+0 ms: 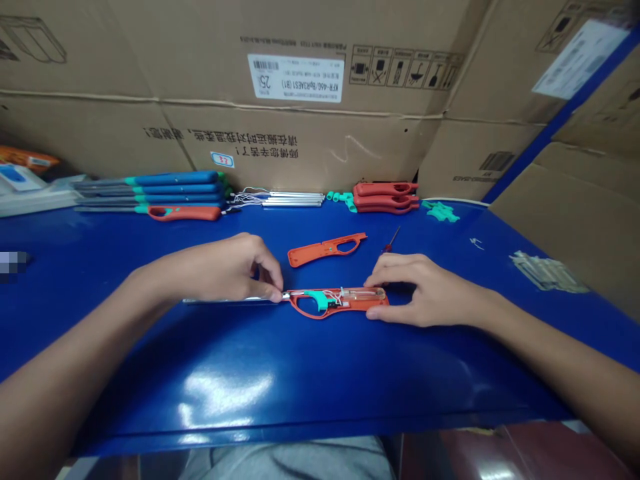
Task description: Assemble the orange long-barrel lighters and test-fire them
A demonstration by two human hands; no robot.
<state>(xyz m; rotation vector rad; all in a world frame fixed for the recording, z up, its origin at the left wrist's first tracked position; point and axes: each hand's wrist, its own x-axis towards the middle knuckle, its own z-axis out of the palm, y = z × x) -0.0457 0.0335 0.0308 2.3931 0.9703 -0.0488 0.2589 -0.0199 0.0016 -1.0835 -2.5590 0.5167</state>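
An opened orange gas lighter housing [363,305] lies on the blue table, its inside facing up. In it sit a green trigger [325,303], thin white wires and a clear fuel tank [363,294]. A metal tube [230,302] runs out to the left. My left hand [247,267] pinches this tube where it meets the housing. On the handle end, my right hand [420,287] holds the housing between thumb and fingers. Just behind lies the other orange shell half [313,254], and a screwdriver [387,248] rests beyond my right fingers.
Along the back stand blue lighters [180,190] with an orange lighter [190,213], metal tubes [295,199], red shells [385,198] and green triggers [441,211]. Clear tanks [547,272] lie at right. Cardboard [200,73] walls the table [300,380].
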